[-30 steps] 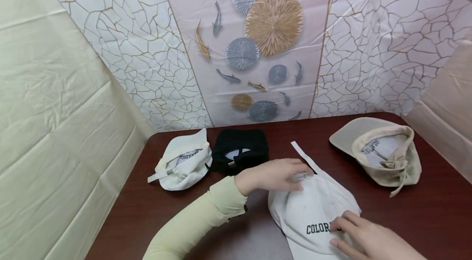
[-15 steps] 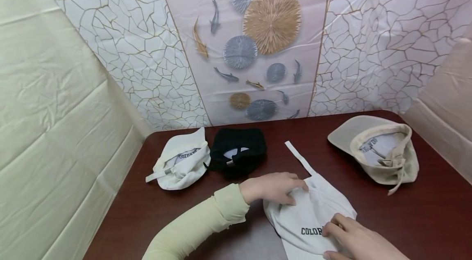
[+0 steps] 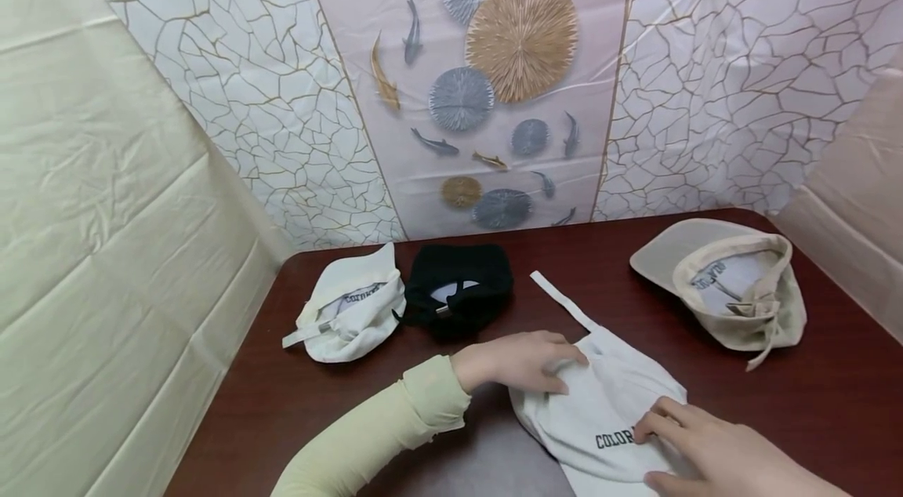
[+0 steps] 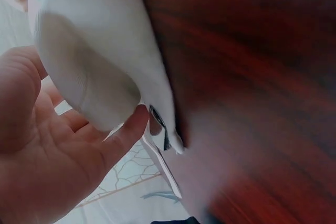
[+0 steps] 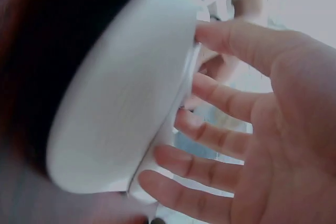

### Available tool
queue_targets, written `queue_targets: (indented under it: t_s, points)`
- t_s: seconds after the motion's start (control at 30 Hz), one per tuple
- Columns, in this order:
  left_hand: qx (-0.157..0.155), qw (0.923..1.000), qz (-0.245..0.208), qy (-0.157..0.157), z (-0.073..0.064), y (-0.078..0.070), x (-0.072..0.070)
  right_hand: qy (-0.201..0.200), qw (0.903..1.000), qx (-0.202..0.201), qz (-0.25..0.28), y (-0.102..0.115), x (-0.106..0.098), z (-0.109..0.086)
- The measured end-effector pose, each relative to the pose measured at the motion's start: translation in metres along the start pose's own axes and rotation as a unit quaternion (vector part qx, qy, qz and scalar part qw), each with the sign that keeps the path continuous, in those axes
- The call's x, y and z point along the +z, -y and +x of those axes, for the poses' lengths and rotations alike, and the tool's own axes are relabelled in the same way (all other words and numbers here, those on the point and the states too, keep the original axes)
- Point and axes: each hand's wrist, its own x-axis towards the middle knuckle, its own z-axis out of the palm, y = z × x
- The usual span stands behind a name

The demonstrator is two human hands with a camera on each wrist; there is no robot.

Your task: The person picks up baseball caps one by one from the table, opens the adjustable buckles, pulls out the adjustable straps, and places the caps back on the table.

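Note:
A white baseball cap (image 3: 610,383) with dark lettering lies on the table, its brim toward me and its loose back strap (image 3: 564,301) pointing away. My left hand (image 3: 522,362) rests on the far left part of the crown, fingers loosely bent. In the left wrist view a fingertip (image 4: 137,121) sits at the cap's back edge, close to the strap's metal buckle (image 4: 159,124). Over the front of the same cap, my right hand (image 3: 705,446) covers the end of the lettering. Its fingers are spread and lightly bent, with fingertips (image 5: 168,158) at the fabric near the brim (image 5: 121,93).
Along the far side of the dark red table (image 3: 233,434) lie a second white cap (image 3: 353,305) and a black cap (image 3: 460,270) at left. A beige cap (image 3: 741,289) with a tied back sits at right. A patterned cloth wall (image 3: 508,191) stands behind.
My left hand has come slightly nearer to me on the cap. The crown looks flatter and more dented, and the strap's free end has swung left. The other caps stay put.

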Motion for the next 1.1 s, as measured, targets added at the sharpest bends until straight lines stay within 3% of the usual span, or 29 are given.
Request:
queue_targets:
  t_s: [0.17, 0.23, 0.33, 0.47, 0.57, 0.67, 0.77, 0.83, 0.9, 1.0, 1.1]
  points:
    - [0.011, 0.9999, -0.001, -0.005, -0.006, -0.001, 0.002, 0.065, 0.9942, 0.083, 0.023, -0.012, -0.015, -0.002]
    - [0.013, 0.9999, -0.009, -0.004, -0.010, -0.003, 0.004, 0.069, 0.9933, 0.092, 0.013, -0.017, -0.021, -0.002]
    - [0.017, 0.9996, -0.022, 0.002, -0.017, -0.007, 0.006, 0.034, 0.9965, 0.075, -0.015, -0.024, -0.026, -0.008]
    - [0.021, 0.9993, -0.029, 0.010, -0.023, -0.013, 0.008, -0.056, 0.9965, 0.011, -0.060, -0.032, -0.025, -0.016]
    - [0.022, 0.9993, -0.028, 0.010, -0.024, -0.013, 0.008, -0.088, 0.9937, -0.007, -0.068, -0.034, -0.022, -0.017]
    - [0.017, 0.9994, -0.030, 0.005, -0.024, -0.012, 0.007, -0.091, 0.9935, -0.007, -0.068, -0.036, -0.020, -0.016]
    - [0.004, 0.9993, -0.038, -0.002, -0.026, -0.011, 0.006, -0.054, 0.9970, 0.015, -0.054, -0.037, -0.021, -0.016]
    - [0.002, 0.9996, -0.026, -0.013, -0.026, -0.011, 0.005, -0.008, 0.9971, 0.066, -0.038, -0.036, -0.024, -0.016]
    - [0.004, 0.9997, -0.010, -0.022, -0.024, -0.011, 0.002, 0.032, 0.9910, 0.128, -0.022, -0.034, -0.027, -0.017]
    - [0.012, 0.9992, 0.017, -0.033, -0.016, -0.010, -0.004, 0.038, 0.9815, 0.182, -0.044, -0.032, -0.026, -0.021]
    - [0.013, 0.9994, 0.021, -0.025, -0.005, -0.008, -0.009, 0.018, 0.9800, 0.179, -0.085, -0.033, -0.021, -0.029]
